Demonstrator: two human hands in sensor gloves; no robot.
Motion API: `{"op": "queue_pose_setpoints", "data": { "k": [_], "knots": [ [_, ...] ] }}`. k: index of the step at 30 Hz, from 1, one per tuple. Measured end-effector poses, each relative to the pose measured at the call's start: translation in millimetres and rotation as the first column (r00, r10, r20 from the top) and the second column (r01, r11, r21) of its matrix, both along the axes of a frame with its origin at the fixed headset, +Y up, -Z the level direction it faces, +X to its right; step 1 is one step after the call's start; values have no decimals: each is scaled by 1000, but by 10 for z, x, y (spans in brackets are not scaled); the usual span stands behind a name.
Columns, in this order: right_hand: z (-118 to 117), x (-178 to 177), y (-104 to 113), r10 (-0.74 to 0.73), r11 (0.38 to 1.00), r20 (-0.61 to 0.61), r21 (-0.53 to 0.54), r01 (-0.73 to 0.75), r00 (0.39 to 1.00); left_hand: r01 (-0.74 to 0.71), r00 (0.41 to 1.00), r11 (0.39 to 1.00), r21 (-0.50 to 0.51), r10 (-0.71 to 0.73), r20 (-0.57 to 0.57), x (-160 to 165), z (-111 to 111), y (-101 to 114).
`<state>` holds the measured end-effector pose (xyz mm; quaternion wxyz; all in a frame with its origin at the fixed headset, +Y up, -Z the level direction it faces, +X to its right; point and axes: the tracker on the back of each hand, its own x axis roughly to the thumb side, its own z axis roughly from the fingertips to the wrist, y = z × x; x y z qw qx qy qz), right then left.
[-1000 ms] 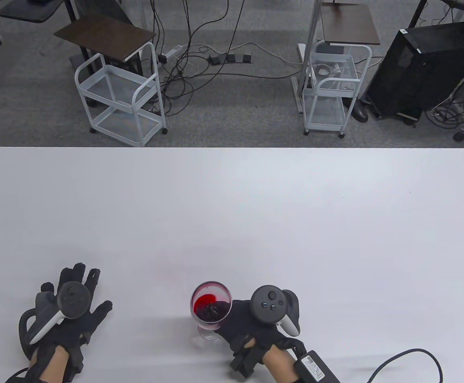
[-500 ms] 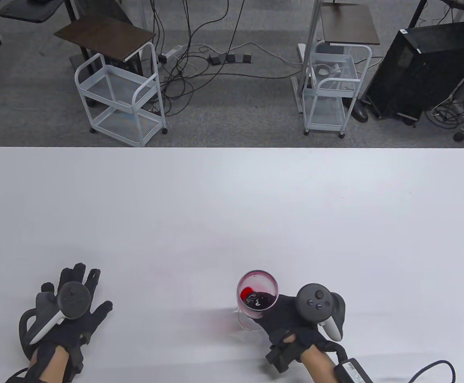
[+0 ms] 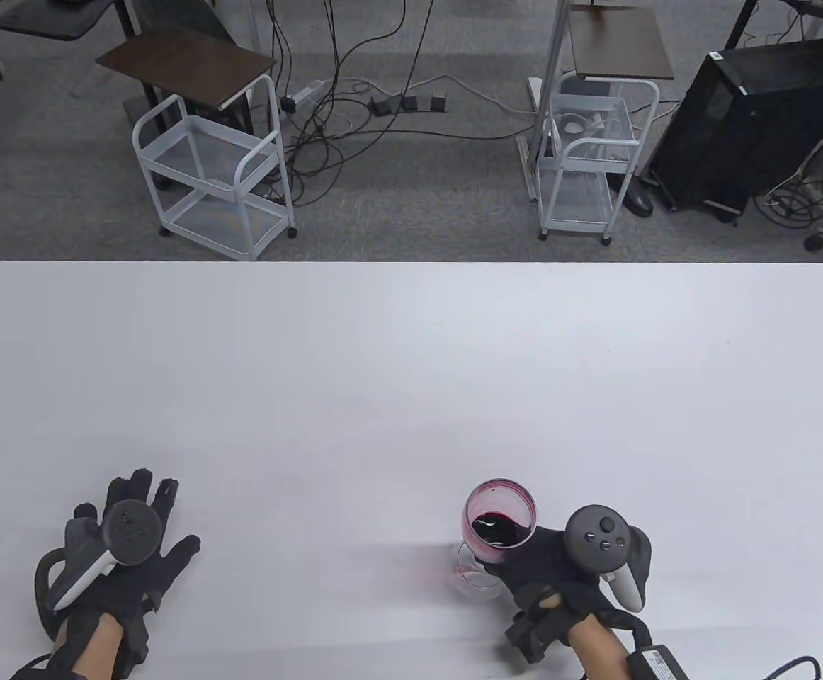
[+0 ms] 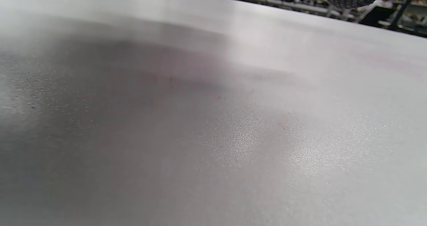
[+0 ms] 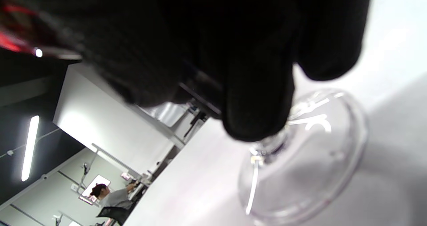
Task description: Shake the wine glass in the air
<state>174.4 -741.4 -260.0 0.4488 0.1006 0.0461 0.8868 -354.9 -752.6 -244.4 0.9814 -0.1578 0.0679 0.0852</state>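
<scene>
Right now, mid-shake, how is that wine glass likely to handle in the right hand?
The wine glass looks thin and clear, so probably fragile. Red liquid sits high in the bowl above a narrow stem, so it is likely top-heavy and apt to slosh. The right hand grips the smooth stem just above the foot, which may be slippery.

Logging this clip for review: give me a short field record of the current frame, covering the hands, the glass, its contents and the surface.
right hand: grips wine glass below the bowl
glass contents: dark red liquid, tilted in the bowl
glass foot: clear, seen over the table
left hand: rests flat on table, fingers spread, holds nothing
</scene>
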Motion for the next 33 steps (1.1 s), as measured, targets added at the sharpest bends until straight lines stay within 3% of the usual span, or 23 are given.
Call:
{"op": "queue_pose_setpoints", "data": {
  "k": [24, 28, 31, 33],
  "knots": [
    [-12, -20, -138, 24, 993, -14, -118, -26, 1000, -18, 1000, 1000, -8, 18, 0, -7, -8, -2],
    [49, 90, -57, 152, 969, -32, -194, -155, 988, -19, 1000, 1000, -6, 19, -1, -15, -10, 1],
    [112, 259, 34, 195, 965, 44, -187, -184, 980, -20, 1000, 1000, -7, 20, -3, -17, -12, 2],
    [152, 447, 93, 155, 979, 174, -162, -127, 972, -13, 1000, 1000, -6, 13, -3, -17, -12, 5]
  ]
}}
